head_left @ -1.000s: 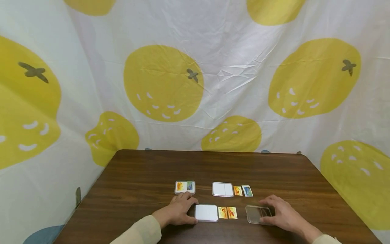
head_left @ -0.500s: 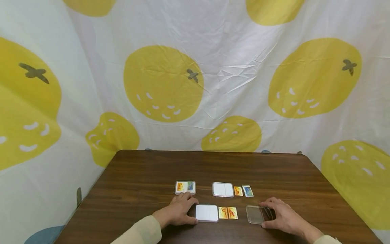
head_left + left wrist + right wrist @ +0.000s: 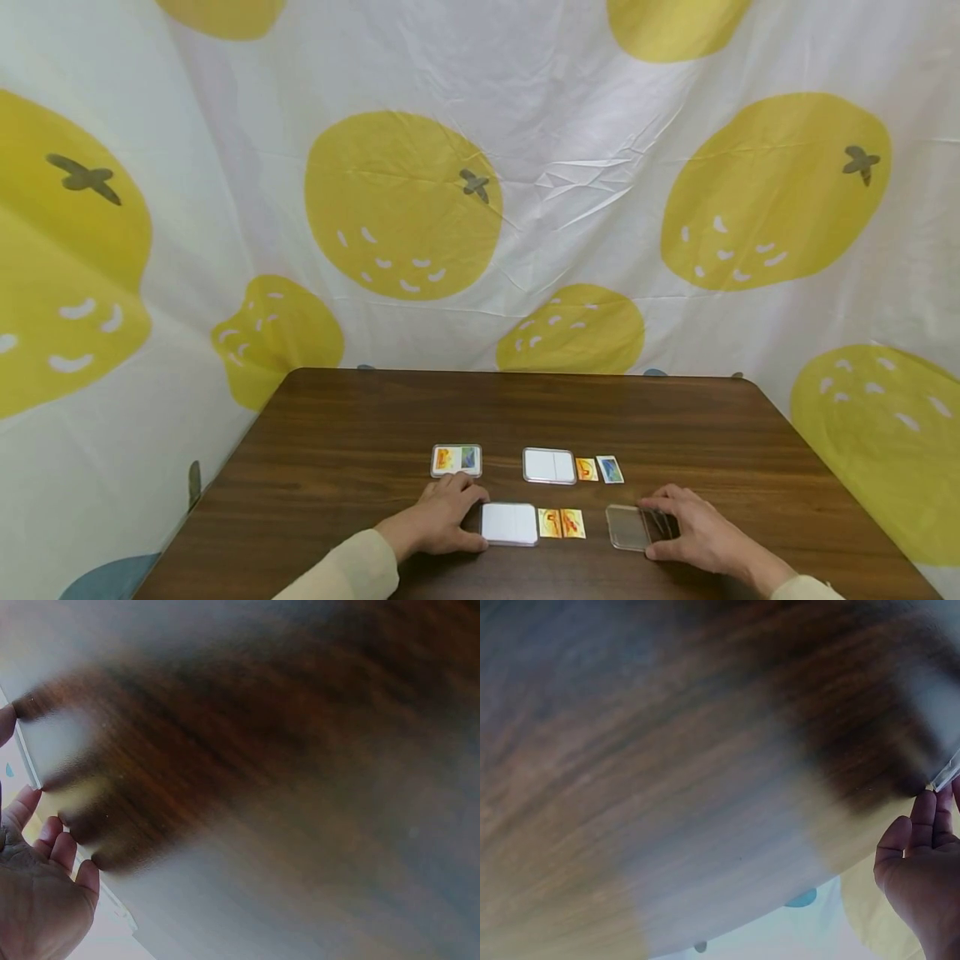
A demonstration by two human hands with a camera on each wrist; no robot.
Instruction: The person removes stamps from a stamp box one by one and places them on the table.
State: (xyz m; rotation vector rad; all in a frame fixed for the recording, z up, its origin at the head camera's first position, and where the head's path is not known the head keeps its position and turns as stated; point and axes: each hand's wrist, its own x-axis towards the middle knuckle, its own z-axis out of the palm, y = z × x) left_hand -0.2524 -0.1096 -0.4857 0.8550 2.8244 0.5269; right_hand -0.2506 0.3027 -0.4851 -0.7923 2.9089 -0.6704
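My left hand [image 3: 442, 515] lies at the left side of a flat clear case with a white insert [image 3: 509, 524], index finger and thumb at its left corners. In the left wrist view its fingertips [image 3: 90, 871] come down at the tabletop. My right hand [image 3: 693, 532] holds a transparent case lid [image 3: 627, 527] by its right part, between thumb and fingers. A clear edge of the lid [image 3: 946, 771] shows at the fingertips in the right wrist view. Between the two hands lie two small orange-and-yellow picture cards [image 3: 550, 523], side by side right of the case.
Farther back is a clear case [image 3: 456, 461] with an orange and a blue-green picture inside. Right of it lies another white-insert case [image 3: 548, 466], then an orange card [image 3: 587, 470] and a blue card [image 3: 610, 469]. A lemon-print curtain [image 3: 570, 208] hangs behind the brown table [image 3: 390, 408].
The right thumb and fingers have shifted slightly right along the lid, uncovering more of it. The lid, the left hand, the cases and the cards stay about where they were.
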